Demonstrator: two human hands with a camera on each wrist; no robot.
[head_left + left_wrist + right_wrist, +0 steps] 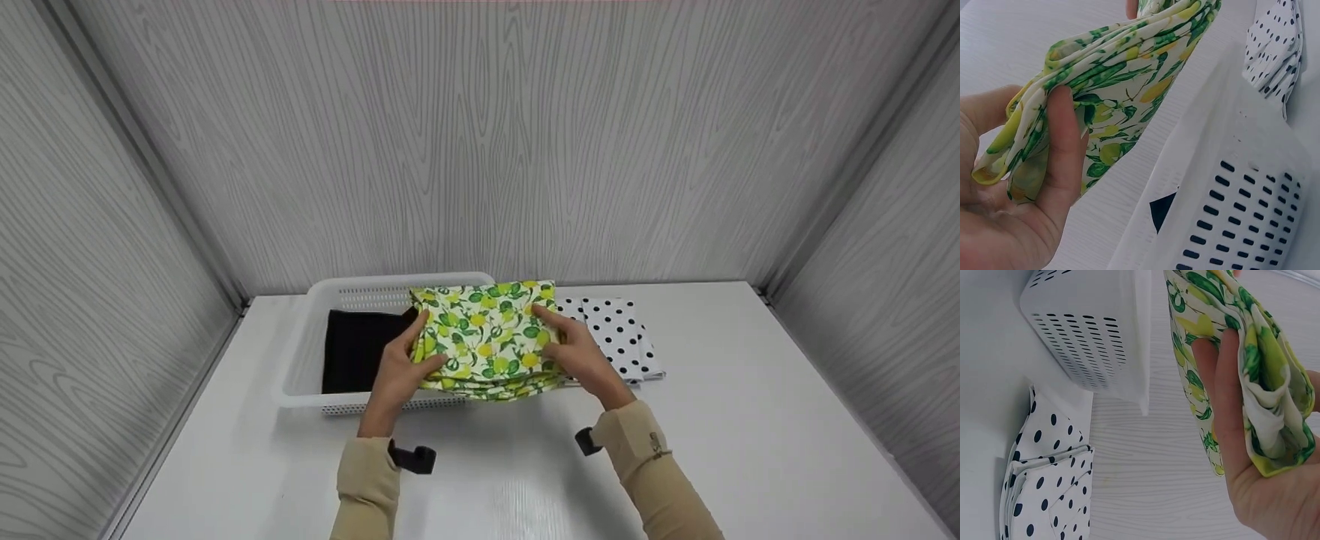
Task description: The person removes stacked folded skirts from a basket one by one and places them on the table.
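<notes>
Both hands hold up a folded cloth with a yellow lemon and green leaf print. My left hand grips its left edge, and in the left wrist view the cloth's stacked layers lie between thumb and fingers. At the right edge, my right hand pinches the cloth, its fingers on one face in the right wrist view. A white plastic basket stands behind and left of the cloth, with a folded black cloth inside. The lemon cloth covers the basket's right part in the head view.
A folded white cloth with black dots lies on the white table, right of the basket. Grey wood-grain panels rise at the back and both sides. Black straps sit at the wrists.
</notes>
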